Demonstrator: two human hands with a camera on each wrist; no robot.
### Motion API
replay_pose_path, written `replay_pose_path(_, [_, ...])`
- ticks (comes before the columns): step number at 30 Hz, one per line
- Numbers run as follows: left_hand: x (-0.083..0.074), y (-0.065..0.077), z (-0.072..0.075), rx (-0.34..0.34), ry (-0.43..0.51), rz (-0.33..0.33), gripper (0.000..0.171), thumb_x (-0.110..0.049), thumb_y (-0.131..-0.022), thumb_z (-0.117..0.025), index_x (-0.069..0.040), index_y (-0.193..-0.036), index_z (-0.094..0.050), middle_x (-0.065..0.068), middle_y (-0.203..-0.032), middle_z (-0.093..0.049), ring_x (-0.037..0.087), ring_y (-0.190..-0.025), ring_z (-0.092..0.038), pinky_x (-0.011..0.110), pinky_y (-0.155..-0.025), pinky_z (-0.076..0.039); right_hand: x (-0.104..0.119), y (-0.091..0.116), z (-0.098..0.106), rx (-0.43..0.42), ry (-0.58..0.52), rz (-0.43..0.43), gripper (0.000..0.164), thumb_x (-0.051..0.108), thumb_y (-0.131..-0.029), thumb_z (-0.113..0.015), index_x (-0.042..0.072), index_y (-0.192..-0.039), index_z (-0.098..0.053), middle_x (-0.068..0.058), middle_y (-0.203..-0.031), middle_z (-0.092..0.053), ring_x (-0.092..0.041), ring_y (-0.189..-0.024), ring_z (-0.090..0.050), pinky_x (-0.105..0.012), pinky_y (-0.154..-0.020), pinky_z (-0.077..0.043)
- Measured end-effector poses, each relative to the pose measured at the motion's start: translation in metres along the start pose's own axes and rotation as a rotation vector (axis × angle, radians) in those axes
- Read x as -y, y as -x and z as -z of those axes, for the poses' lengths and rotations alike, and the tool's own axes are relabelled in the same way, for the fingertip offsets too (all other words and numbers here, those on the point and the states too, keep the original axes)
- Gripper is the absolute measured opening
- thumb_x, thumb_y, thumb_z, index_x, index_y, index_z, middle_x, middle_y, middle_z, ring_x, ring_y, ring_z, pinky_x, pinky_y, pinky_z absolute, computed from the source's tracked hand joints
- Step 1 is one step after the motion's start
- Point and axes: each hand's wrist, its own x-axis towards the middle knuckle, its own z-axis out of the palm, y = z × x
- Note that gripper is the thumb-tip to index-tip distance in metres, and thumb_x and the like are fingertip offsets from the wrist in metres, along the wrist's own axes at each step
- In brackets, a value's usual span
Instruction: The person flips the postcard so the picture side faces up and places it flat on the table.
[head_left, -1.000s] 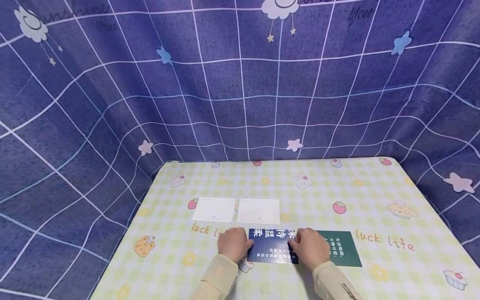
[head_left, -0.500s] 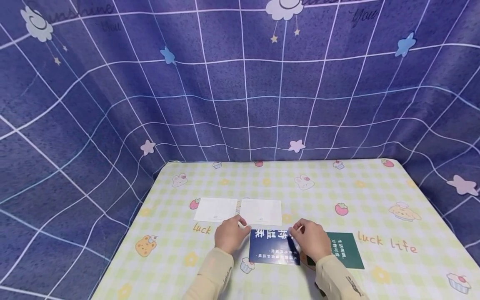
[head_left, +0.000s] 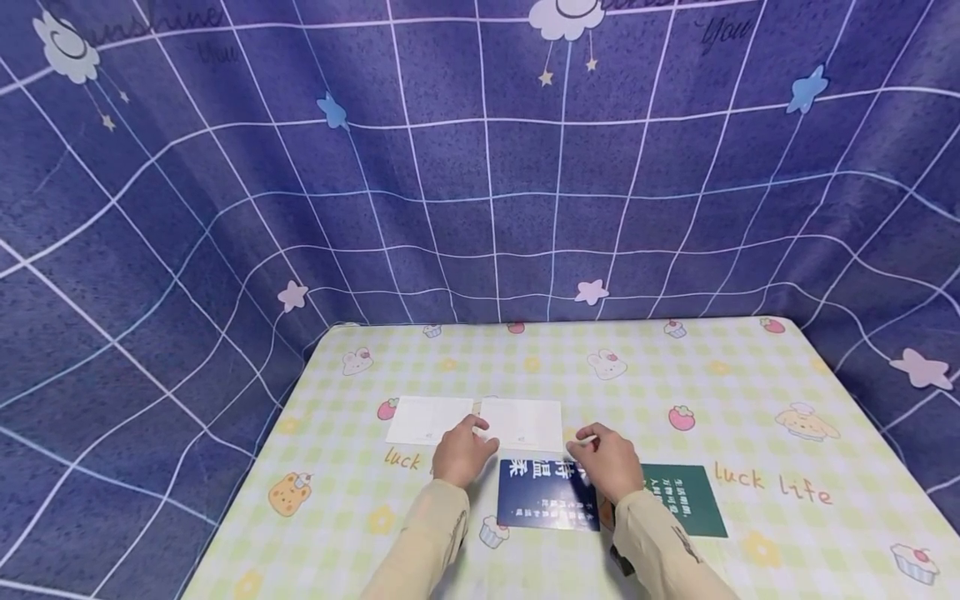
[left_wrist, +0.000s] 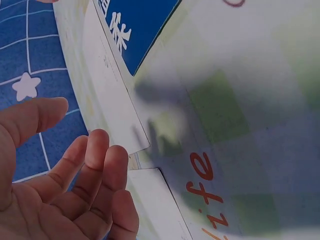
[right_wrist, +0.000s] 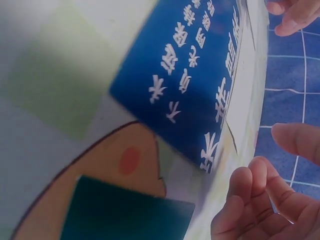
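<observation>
A dark blue card (head_left: 547,504) with white characters lies flat on the table, between and a little nearer than the two hands. My left hand (head_left: 459,454) hovers at its far left corner, thumb apart from loosely bent fingers that hold nothing. In the head view its fingertips overlap the near edges of two white cards, the left one (head_left: 427,419) and the right one (head_left: 522,423). My right hand (head_left: 611,465) is above the blue card's far right corner, also holding nothing, fingers relaxed. The green card (head_left: 696,504) is partly hidden behind the right hand and sleeve.
A pale green checked cloth (head_left: 337,533) with cartoon prints covers the table. Around its far and side edges hangs a blue curtain (head_left: 517,208) with a white grid and stars.
Both hands have let go of the blue card's side edges and moved away from the body, their fingers loosening. The blue card stays beneath the white pair, as do the other cards.
</observation>
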Motion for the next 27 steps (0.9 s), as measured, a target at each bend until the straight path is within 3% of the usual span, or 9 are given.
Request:
replay_pose_path(7, [-0.001, -0.008, -0.004, -0.012, -0.011, -0.002, 0.03, -0.018, -0.084, -0.078, -0.008, -0.11, -0.068, 0.003, -0.08, -0.066, 0.022, -0.073, -0.062, 0.042, -0.071, -0.051, 0.001, -0.014, -0.007, 0.013, 0.019, -0.022, 0.027, 0.023, -0.091, -0.071, 0.004, -0.111, -0.069, -0.002, -0.077, -0.061, -0.017, -0.06, -0.052, -0.032, -0.057, -0.041])
replay_pose_path(17, [0.002, -0.022, -0.007, -0.042, -0.127, -0.029, 0.034, -0.014, -0.079, -0.079, -0.007, -0.11, -0.069, 0.009, -0.088, -0.069, 0.032, -0.086, -0.067, 0.047, -0.079, -0.053, 0.003, -0.028, -0.011, 0.041, 0.074, 0.008, 0.032, 0.021, -0.089, -0.074, 0.002, -0.113, -0.067, -0.003, -0.078, -0.061, -0.015, -0.056, -0.054, -0.03, -0.053, -0.042])
replay_pose_path(27, [0.006, -0.04, -0.012, -0.027, -0.172, -0.065, 0.048, -0.005, -0.069, -0.077, -0.007, -0.117, -0.07, 0.017, -0.104, -0.072, 0.039, -0.099, -0.067, 0.052, -0.083, -0.053, 0.01, -0.043, -0.014, 0.076, 0.129, 0.017, 0.039, 0.02, -0.087, -0.077, 0.002, -0.12, -0.065, -0.003, -0.077, -0.061, -0.017, -0.062, -0.052, -0.031, -0.058, -0.039])
